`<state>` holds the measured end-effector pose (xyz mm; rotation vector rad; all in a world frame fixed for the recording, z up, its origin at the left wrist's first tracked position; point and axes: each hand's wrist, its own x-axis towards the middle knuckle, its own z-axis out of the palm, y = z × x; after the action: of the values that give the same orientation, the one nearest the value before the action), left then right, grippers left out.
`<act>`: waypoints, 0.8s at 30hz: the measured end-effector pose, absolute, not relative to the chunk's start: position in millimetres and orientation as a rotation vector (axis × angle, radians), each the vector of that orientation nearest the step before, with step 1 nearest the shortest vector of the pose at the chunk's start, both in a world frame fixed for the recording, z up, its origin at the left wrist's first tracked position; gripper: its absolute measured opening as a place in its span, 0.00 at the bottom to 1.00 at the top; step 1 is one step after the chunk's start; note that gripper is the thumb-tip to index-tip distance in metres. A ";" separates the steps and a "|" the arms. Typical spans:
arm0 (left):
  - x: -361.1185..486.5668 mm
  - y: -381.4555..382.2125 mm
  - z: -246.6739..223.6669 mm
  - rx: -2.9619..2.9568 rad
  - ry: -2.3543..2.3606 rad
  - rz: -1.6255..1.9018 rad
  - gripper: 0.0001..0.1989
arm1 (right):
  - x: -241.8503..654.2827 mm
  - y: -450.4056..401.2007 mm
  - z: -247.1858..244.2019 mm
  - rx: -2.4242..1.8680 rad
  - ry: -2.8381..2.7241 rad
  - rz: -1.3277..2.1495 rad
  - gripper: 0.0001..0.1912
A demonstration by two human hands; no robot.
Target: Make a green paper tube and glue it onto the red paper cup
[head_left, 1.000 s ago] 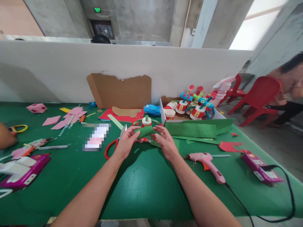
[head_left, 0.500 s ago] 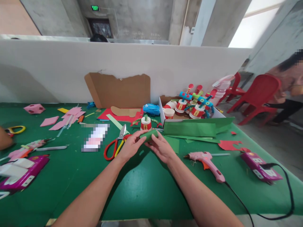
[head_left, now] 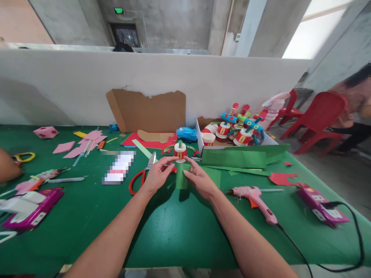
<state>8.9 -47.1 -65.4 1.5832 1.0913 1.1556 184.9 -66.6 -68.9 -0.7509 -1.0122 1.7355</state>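
Note:
A rolled green paper tube (head_left: 182, 178) stands upright on the green table (head_left: 174, 227), held between both hands. My left hand (head_left: 158, 175) grips its upper left side with thumb and fingers. My right hand (head_left: 199, 178) presses its right side. Just behind the tube stands a small red and white cup figure (head_left: 180, 150) with coiled arms. Red-handled scissors (head_left: 141, 173) lie left of my left hand.
A pink glue gun (head_left: 255, 197) with a cord lies at right, purple boxes (head_left: 323, 205) beyond it. A white box (head_left: 268, 141) of finished cup figures and green paper sheets (head_left: 234, 158) sit behind. Pink paper scraps (head_left: 75, 144) and another person's hand (head_left: 7, 168) are at left. Red chairs (head_left: 315, 119) stand off the table.
The green tube, held slanted above the table before, has been turned upright and set down on the table, still between both hands.

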 end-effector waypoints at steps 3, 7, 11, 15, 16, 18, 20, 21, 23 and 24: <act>4.1 -49.3 -59.8 1.489 0.827 1.041 0.17 | 190.1 -70.8 -62.8 -0.604 -0.918 1.974 0.32; 1.1 -52.0 -55.6 1.511 0.634 0.918 0.13 | 193.0 -72.9 -60.5 -0.507 -0.902 2.120 0.32; 2.8 -50.3 -58.4 1.514 0.639 0.941 0.09 | 191.7 -71.3 -65.1 -0.522 -0.861 2.144 0.30; 4.7 -49.2 -61.1 1.474 0.702 0.983 0.10 | 192.1 -68.8 -68.6 -0.535 -0.798 2.135 0.30; 5.4 -49.7 -60.7 1.484 0.714 0.988 0.10 | 192.3 -68.6 -68.8 -0.552 -0.790 2.140 0.29; 6.9 -51.4 -58.9 1.534 0.735 0.973 0.11 | 192.1 -68.7 -68.5 -0.594 -0.785 2.155 0.26; 8.7 -53.5 -56.7 1.598 0.763 0.940 0.12 | 190.8 -69.4 -67.9 -0.629 -0.789 2.173 0.24; 9.4 -54.2 -56.1 1.619 0.780 0.929 0.13 | 189.9 -69.6 -67.7 -0.639 -0.793 2.181 0.23; 10.0 -54.5 -56.3 1.614 0.819 0.924 0.15 | 188.1 -69.1 -68.0 -0.658 -0.799 2.202 0.23; 9.7 -53.9 -57.2 1.590 0.842 0.938 0.16 | 187.6 -68.0 -68.5 -0.680 -0.793 2.199 0.22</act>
<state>9.7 -53.9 -57.2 1.5905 0.8419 0.9375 187.6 -68.0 -68.5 -0.6797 -0.7934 2.1991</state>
